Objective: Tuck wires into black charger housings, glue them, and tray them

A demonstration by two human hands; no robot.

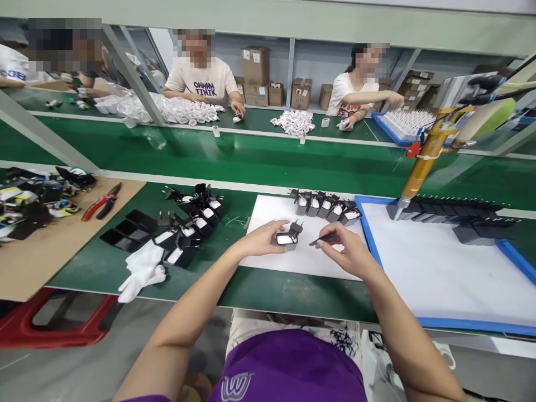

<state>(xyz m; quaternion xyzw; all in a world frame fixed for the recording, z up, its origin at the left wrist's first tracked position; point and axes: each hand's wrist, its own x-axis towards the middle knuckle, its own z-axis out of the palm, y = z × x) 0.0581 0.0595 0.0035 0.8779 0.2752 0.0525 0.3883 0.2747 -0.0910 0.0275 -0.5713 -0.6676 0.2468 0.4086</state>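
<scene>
My left hand (pixel 262 237) is closed round a small black charger plug (pixel 288 237) with a white label and two prongs, held just above a white sheet (pixel 268 215). To its right, my right hand (pixel 345 245) pinches thin dark tweezers (pixel 320 240) whose tip points toward the plug. A row of several similar black plugs (pixel 326 205) stands behind my hands on the sheet. More black plugs (pixel 195 218) lie in a pile to the left on the green bench.
A blue-rimmed white tray (pixel 500 248) holding black plugs lies at right, with a yellow dispenser nozzle (pixel 422 164) over it. Left: white gloves (pixel 142 271), red pliers (pixel 100 204), a cardboard sheet. Beyond the green conveyor (pixel 251 156), three people handle white parts.
</scene>
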